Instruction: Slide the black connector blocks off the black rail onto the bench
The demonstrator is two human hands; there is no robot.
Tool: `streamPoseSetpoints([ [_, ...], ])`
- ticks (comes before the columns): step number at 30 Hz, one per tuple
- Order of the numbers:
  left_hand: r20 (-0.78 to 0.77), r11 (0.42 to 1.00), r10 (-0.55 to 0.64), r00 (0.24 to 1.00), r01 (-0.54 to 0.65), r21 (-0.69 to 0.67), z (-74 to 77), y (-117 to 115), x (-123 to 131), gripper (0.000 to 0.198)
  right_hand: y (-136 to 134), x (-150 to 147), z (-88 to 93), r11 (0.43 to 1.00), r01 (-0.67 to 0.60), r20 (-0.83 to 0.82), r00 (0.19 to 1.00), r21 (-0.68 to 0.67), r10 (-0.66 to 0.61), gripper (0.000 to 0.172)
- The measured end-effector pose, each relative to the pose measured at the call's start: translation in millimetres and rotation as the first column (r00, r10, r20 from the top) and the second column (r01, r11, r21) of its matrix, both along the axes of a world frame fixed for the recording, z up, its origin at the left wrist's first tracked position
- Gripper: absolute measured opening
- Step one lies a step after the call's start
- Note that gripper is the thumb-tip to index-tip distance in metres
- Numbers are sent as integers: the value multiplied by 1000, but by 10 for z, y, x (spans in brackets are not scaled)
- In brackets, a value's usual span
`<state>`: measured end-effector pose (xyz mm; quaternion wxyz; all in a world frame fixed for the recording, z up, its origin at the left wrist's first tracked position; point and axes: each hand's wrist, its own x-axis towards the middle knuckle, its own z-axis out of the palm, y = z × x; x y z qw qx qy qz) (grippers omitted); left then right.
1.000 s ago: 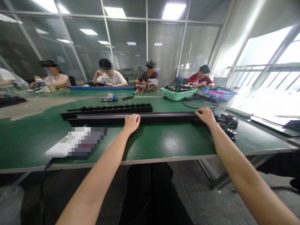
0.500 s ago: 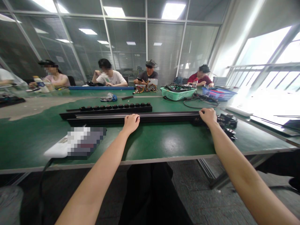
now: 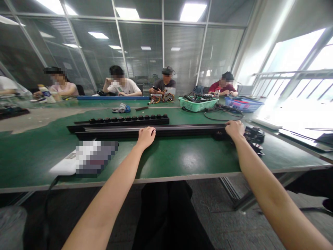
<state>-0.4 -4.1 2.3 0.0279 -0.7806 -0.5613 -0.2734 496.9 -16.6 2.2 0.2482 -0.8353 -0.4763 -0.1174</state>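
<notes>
A long black rail with a shiny strip along its top lies crosswise on the green table. My left hand is closed around its near side, close to the middle, with the fingertips on top. Over at the right end, my right hand grips the same rail, its fingers partly hidden behind the hand. Just behind the rail lies a shorter black bar with a row of several dark knob-like pieces. Small black parts sit in a cluster beside my right hand.
A white object lies front left, partly blurred out. Farther back are a green basket of cables, a blue basket, grey-blue gloves and a blue bar. Several people sit along the far side.
My right hand has shifted slightly to the right at the rail's end. My left hand keeps its place on the rail.
</notes>
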Motion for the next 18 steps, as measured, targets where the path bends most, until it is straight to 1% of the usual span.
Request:
streamPoseSetpoints([
  [4, -1, 1000, 1, 1000, -1, -5, 6, -11, 4, 32, 30, 66, -24, 1000, -2, -29, 1000, 5, 2, 48],
  [10, 3, 1000, -3, 1000, 3, -2, -5, -1, -1, 32, 72, 152, -52, 998, -32, -176, 984, 60, 42, 57],
  [15, 12, 1000, -15, 1000, 15, 10, -15, 12, -7, 32, 101, 169, -74, 995, -36, -185, 981, 95, 53, 56],
  [18, 13, 1000, -16, 1000, 16, 11, -13, 10, -8, 32, 118, 173, -85, 996, -36, -171, 984, 80, 49, 55],
])
